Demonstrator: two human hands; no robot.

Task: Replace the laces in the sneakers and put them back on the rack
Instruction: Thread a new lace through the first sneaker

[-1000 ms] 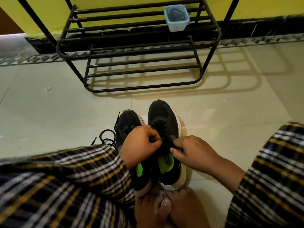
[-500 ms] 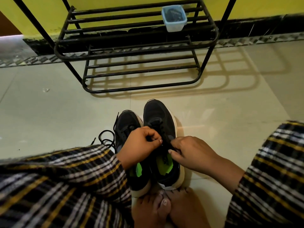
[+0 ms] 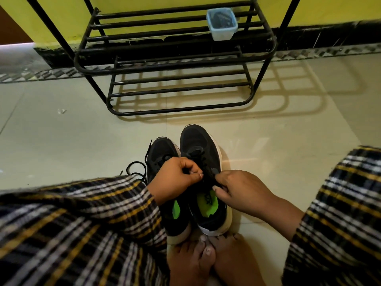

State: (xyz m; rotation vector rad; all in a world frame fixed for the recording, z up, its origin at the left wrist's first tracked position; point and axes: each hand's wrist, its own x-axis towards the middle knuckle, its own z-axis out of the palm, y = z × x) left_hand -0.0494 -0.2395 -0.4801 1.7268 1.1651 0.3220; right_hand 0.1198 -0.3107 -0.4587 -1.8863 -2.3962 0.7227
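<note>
- A person sits on the pale tiled floor [image 3: 278, 153], two black sneakers side by side between plaid-clad knees, toes toward the rack [image 3: 175, 58].
- The right sneaker [image 3: 203, 145] sits slightly ahead of the left sneaker [image 3: 162, 148]; both show green insoles and stand just beyond the person's bare feet [image 3: 208, 256].
- The left hand [image 3: 175, 178] hovers over the gap between the shoes, fingers curled, pinching the black lace [image 3: 207, 172] at the right sneaker's eyelets.
- The right hand [image 3: 241, 190] pinches the same lace from the other side, thumb and fingers closed on it just above the tongue.
- The lace thus lies between the two grips, over the middle of the right sneaker.
- A loose lace [image 3: 135, 168] coils on the floor beside the left sneaker.
- A small blue tub [image 3: 221, 24] stands on an upper shelf of the rack, well apart from the shoes, against the yellow wall.
</note>
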